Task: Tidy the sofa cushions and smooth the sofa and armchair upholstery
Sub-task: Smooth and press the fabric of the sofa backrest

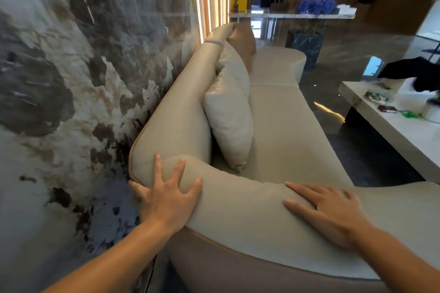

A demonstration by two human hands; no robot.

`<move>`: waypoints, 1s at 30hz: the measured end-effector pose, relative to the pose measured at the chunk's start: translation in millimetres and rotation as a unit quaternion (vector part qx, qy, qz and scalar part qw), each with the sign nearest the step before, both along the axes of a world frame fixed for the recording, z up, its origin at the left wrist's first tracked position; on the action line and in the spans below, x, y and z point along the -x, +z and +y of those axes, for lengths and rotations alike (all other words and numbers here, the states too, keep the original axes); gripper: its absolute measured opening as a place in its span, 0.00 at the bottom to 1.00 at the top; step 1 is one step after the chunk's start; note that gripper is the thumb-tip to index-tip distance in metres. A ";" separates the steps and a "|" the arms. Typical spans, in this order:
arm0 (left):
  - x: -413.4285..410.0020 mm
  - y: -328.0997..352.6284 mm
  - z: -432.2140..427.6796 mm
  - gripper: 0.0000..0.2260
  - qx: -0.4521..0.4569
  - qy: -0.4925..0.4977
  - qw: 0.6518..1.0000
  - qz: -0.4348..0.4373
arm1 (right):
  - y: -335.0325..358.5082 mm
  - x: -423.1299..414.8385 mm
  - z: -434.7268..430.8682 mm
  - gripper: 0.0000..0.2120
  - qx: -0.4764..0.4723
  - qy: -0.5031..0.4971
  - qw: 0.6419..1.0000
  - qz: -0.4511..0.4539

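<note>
A long beige sofa (281, 131) runs away from me along the marbled wall. I stand at its near end, over the curved armrest (238, 202). My left hand (166, 197) lies flat with fingers spread on the armrest's corner, the thumb hooked over the outer edge by the wall. My right hand (326, 211) rests palm down on the armrest top, fingers pointing left. Neither hand holds anything. A white cushion (229, 126) leans upright against the backrest (181, 107). Behind it stands a second pale cushion (234, 66), and a tan cushion (245, 40) farther back.
The marbled wall (71, 78) is close on the left, leaving a narrow gap behind the sofa. A low white coffee table (404, 131) with small items stands at right. A glossy dark floor (333, 59) lies between. A counter with blue flowers (316, 6) is at the back.
</note>
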State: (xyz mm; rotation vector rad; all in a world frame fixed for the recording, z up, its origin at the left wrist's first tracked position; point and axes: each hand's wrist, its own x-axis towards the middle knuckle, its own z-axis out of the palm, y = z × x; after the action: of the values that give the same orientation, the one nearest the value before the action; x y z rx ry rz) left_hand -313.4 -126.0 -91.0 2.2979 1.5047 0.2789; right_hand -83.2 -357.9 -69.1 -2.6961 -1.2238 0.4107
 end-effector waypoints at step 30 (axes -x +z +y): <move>-26.9 35.2 42.4 0.29 -0.126 -0.308 0.912 0.239 | -21.4 32.5 39.5 0.45 -0.020 0.002 0.998 -0.066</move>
State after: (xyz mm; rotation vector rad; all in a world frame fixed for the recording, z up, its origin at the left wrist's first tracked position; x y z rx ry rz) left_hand -286.5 -83.6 -55.8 3.0637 0.8602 -0.3046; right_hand -115.7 -318.4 -90.4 -2.7241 -1.2563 0.2087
